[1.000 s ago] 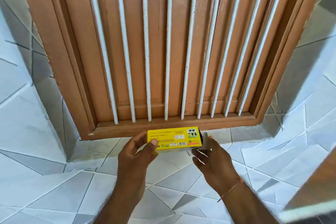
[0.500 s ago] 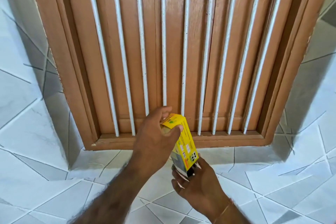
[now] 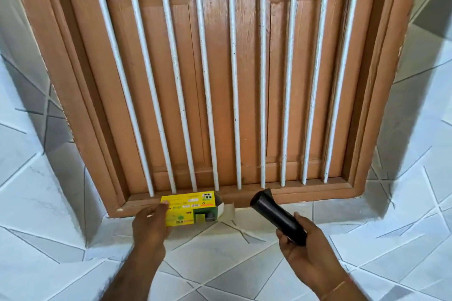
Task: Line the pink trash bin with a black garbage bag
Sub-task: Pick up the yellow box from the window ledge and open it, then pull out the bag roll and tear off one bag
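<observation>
The right hand clenches the black garbage-bag roll clear of its yellow box, which the left hand grasps at the window sill's left end, likely parking it; no bin shows.

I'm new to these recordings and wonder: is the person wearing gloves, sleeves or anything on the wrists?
No gloves and no sleeves in view: both forearms are bare. The left hand wears nothing visible. The right hand has a thin orange-brown thread bracelet around its wrist.
</observation>
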### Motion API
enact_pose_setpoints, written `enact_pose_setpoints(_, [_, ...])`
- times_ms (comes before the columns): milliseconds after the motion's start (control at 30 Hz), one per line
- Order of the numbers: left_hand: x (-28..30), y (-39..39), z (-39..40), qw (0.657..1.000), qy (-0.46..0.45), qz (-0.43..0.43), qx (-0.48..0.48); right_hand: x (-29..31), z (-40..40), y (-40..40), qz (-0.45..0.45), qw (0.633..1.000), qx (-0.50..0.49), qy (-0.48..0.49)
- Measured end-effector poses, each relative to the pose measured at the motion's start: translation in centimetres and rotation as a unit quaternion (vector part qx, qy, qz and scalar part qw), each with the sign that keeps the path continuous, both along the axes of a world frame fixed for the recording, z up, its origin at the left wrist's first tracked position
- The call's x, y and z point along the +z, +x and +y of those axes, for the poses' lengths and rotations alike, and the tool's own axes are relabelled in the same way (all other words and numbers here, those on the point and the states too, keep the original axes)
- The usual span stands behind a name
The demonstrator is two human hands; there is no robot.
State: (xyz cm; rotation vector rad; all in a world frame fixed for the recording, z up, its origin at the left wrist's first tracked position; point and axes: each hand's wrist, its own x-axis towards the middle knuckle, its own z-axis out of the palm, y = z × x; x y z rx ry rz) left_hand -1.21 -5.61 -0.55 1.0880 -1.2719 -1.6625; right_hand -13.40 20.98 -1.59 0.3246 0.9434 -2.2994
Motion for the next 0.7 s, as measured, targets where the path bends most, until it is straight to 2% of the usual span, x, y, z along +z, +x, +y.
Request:
enact_pose_setpoints(100, [-3.1, -1.2, -0.7, 0.995, -0.053, -0.072, 0.037, 0.2, 0.6, 0.0, 0.035, 0.999, -0.003, 0.028])
enact_pose_setpoints(233, [-2.3, -1.3, 0.5, 0.972, -0.167, -0.16, 0.029, 0.4, 0.8, 0.7, 0.072, 0.996, 0.012, 0.05])
enact_pose_setpoints(367, [-0.8, -0.1, 1.5, 0.938, -0.3, -0.158, 0.069, 0.5, 0.7, 1.7, 0.106, 0.991, 0.037, 0.078])
enact_pose_setpoints(400, [-0.2, 0.2, 2.3, 0.931, -0.334, -0.138, 0.047, 0.5, 0.5, 1.9, 0.121, 0.988, 0.048, 0.089])
enact_pose_setpoints(433, [0.5, 0.2, 3.3, 0.932, -0.345, -0.108, -0.016, 0.5, 0.3, 2.1, 0.141, 0.983, 0.063, 0.103])
enact_pose_setpoints(467, [1.2, 0.4, 4.6, 0.929, -0.337, -0.094, -0.122, 0.4, 0.1, 2.4, 0.165, 0.975, 0.081, 0.122])
enact_pose_setpoints(500, [2.1, 0.6, 6.0, 0.906, -0.331, -0.101, -0.245, 0.4, -0.2, 2.5, 0.193, 0.965, 0.1, 0.145])
enact_pose_setpoints(567, [2.7, 0.7, 7.9, 0.814, -0.344, -0.17, -0.436, 0.5, -1.0, 3.2, 0.248, 0.938, 0.146, 0.191])
enact_pose_setpoints(633, [2.7, 0.6, 8.8, 0.746, -0.38, -0.23, -0.497, 0.7, -1.7, 3.7, 0.281, 0.916, 0.185, 0.219])
enact_pose_setpoints(667, [2.6, 0.7, 8.9, 0.737, -0.391, -0.235, -0.498, 0.7, -2.0, 3.9, 0.285, 0.91, 0.199, 0.225])
enact_pose_setpoints(700, [2.5, 0.9, 8.9, 0.744, -0.386, -0.222, -0.498, 0.8, -2.2, 3.9, 0.283, 0.909, 0.207, 0.226])
